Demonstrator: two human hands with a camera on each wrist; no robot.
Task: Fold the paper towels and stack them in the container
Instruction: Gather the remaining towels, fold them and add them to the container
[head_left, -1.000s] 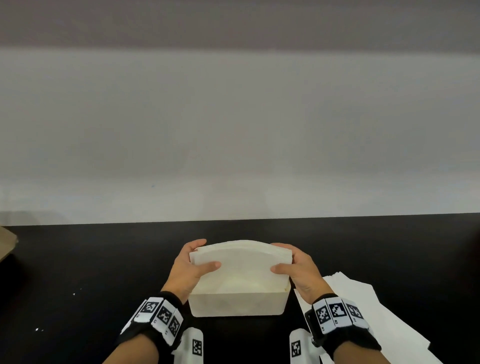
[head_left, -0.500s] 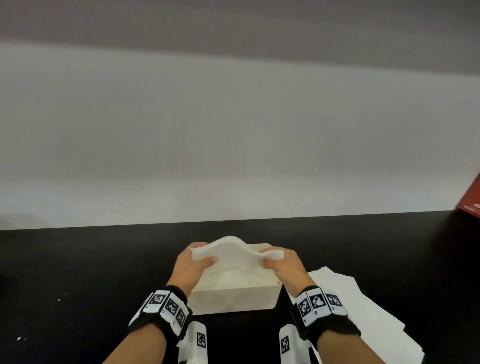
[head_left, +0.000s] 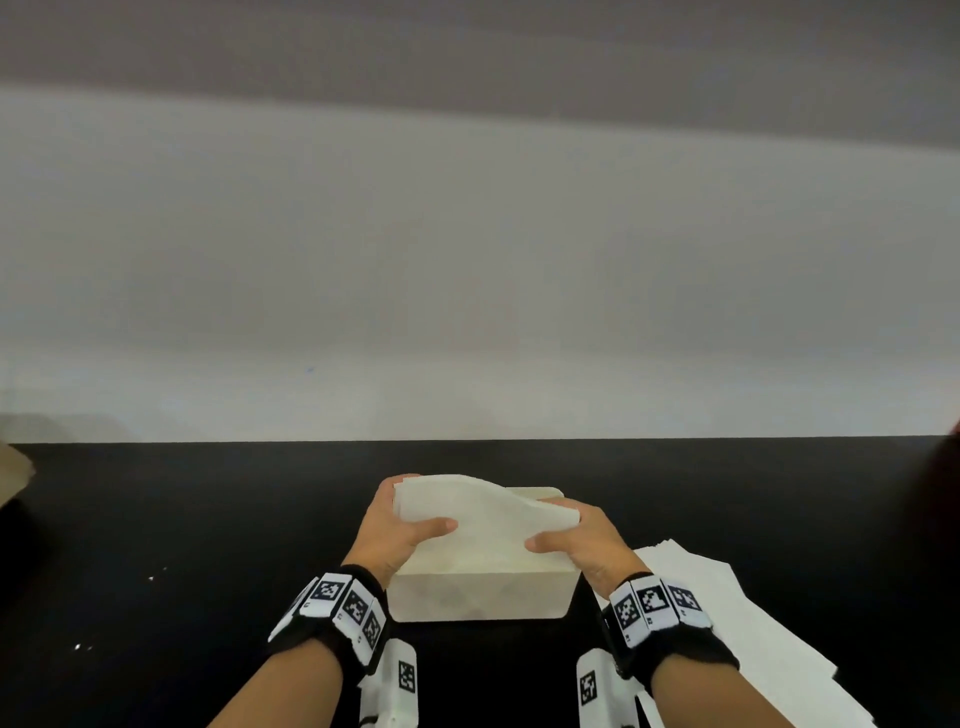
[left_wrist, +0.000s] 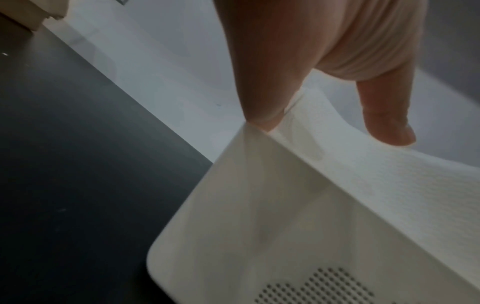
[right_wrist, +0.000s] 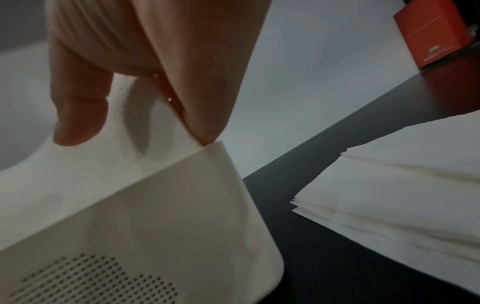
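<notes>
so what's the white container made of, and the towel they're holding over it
The container looks like matte off-white plastic: smooth rounded corners and a patch of small punched holes in its side. The folded paper towel looks like soft embossed tissue paper: a fine dimpled texture, and it sags between the two hands.

I see bare forearms, each with a black wrist strap (head_left: 358, 618) carrying white tiles printed with black square codes. A white camera block (head_left: 395, 680) with another code hangs under each wrist (head_left: 592, 686).
</notes>
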